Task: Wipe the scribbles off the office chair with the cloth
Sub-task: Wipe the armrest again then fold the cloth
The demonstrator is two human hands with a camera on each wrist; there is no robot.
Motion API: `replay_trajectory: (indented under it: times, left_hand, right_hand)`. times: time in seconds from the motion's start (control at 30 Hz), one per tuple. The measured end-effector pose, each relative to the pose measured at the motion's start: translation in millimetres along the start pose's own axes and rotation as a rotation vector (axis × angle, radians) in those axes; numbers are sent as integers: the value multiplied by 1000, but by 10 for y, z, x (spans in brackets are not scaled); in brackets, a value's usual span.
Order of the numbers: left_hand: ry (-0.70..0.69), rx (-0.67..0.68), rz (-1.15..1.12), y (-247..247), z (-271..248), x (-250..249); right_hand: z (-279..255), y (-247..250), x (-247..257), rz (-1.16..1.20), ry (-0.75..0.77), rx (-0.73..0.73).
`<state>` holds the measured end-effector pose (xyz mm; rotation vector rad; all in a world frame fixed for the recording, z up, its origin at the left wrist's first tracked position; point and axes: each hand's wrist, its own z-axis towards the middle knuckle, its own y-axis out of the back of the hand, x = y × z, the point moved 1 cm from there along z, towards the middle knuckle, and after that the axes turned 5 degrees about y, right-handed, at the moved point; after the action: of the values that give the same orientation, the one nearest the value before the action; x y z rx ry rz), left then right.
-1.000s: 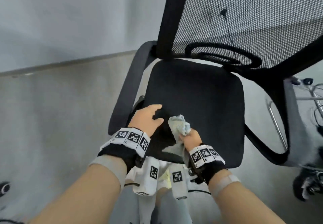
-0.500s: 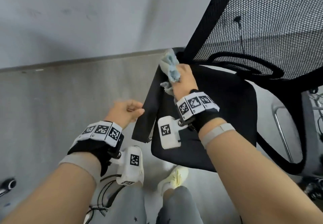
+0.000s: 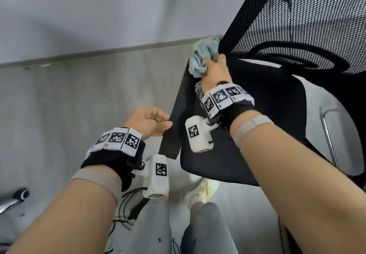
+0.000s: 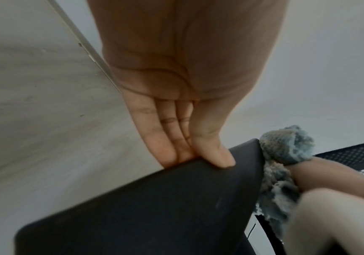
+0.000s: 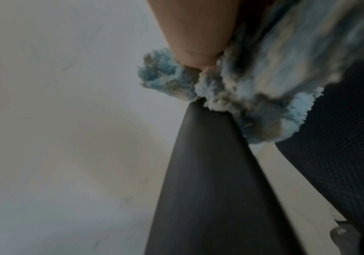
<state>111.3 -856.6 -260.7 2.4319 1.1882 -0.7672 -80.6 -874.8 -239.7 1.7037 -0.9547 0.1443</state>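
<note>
Right hand: the right hand [image 3: 214, 71] is grasping the bunched blue cloth [image 3: 201, 59], fingers curled round it, and is pressing it onto the far end of the armrest [image 3: 178, 113].
Left hand: the left hand [image 3: 147, 122] is pinching the near part of the armrest, thumb on top and fingers [image 4: 166, 138] underneath, steadying it.
Cloth position: it is sitting where the armrest is meeting the black frame of the mesh backrest [image 3: 297, 21], touching both.
Chair: the office chair [image 3: 257, 119] is standing on the grey floor [image 3: 69, 99], seat to the right of the armrest.
Key relation: the armrest's long axis is running from the left hand away toward the backrest; the cloth is lying at its far end, so the unwiped length is lying back toward the person, between the two hands.
Nearer hand: the right hand is already on the surface; the left is only bracing.
Scribbles: no marks are showing on the armrest in any view, so I cannot tell how much is left to wipe.
Likely next: probably a stroke drawn along the armrest toward the left hand.
</note>
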Motion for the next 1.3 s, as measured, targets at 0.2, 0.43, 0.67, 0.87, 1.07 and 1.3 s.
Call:
replay_trajectory:
  times: [0.2,0.43,0.67,0.87,1.07,1.3]
  left_hand:
    - [9,-10,-11,-5,-41,-16]
    - [-12,-64,-88,-48,-151,157]
    - [-63,-123,-50,-29,-165,180]
    - [-73,-146,-62,-72,-190,173]
    - [-87,-183,-110,-63,-186,190]
    - [-49,-141,-77,-28,-130,310]
  right_hand:
    - [-843,-213,-116,-126,201,261]
    - [-488,-114,-31,-159,174,80]
    - [-1134,-358,-94,-195,343,154]
    - [-1394,-268,-193,65,230,222]
    - [-872,7,-31,-35,208,-119]
    - [-1499,-356,-147,-460,448,410]
